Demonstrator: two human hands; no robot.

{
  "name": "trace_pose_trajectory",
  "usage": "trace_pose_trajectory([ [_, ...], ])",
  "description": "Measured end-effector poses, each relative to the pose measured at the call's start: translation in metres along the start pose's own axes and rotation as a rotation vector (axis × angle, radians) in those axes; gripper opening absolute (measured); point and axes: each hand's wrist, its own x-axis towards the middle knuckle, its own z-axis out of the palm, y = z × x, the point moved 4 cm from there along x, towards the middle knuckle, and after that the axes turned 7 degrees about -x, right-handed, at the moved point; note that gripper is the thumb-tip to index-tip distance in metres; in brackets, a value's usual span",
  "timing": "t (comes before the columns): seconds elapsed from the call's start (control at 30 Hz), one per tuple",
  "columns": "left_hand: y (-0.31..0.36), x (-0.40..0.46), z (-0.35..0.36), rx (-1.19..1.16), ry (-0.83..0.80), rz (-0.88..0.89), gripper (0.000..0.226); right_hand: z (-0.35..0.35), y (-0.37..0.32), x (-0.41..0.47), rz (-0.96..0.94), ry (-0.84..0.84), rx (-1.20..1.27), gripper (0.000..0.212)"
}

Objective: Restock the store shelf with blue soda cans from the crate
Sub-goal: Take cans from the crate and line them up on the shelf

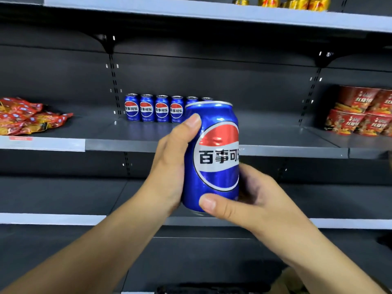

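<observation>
I hold one blue soda can [212, 155] upright in front of the middle shelf [275, 150], its red, white and blue logo facing me. My left hand [171, 164] grips the can's left side, thumb near the top. My right hand [244, 200] grips its lower right, thumb across the bottom front. A row of several matching blue cans [153, 108] stands at the back of that shelf; the rightmost ones are partly hidden behind the held can. A dark crate edge [212, 290] shows at the bottom of the view.
Red snack bags [27, 115] lie on the shelf's left. Red noodle cups [360, 111] are stacked at its right. Gold cans [297, 2] stand on the top shelf. Bare shelf surface [275, 132] stretches right of the blue row. Lower shelves are dark and bare.
</observation>
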Motion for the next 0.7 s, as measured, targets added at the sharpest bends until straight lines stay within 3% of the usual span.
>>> trace_pose_trajectory([
  [0.17,-0.015,0.015,-0.02,0.084,-0.059,0.047,0.068,0.002,0.015,0.016,0.082,0.096,-0.014,0.053],
  [0.27,-0.025,0.032,-0.028,0.228,-0.035,0.053,0.048,-0.004,0.029,0.033,0.121,0.192,-0.021,0.057],
  [0.53,-0.06,0.119,-0.062,0.519,0.2,0.063,0.054,-0.066,0.076,0.096,0.22,0.361,-0.249,0.052],
  [0.7,-0.095,0.188,-0.075,0.828,0.196,0.042,0.047,-0.119,0.104,0.153,0.189,0.43,-0.271,0.046],
])
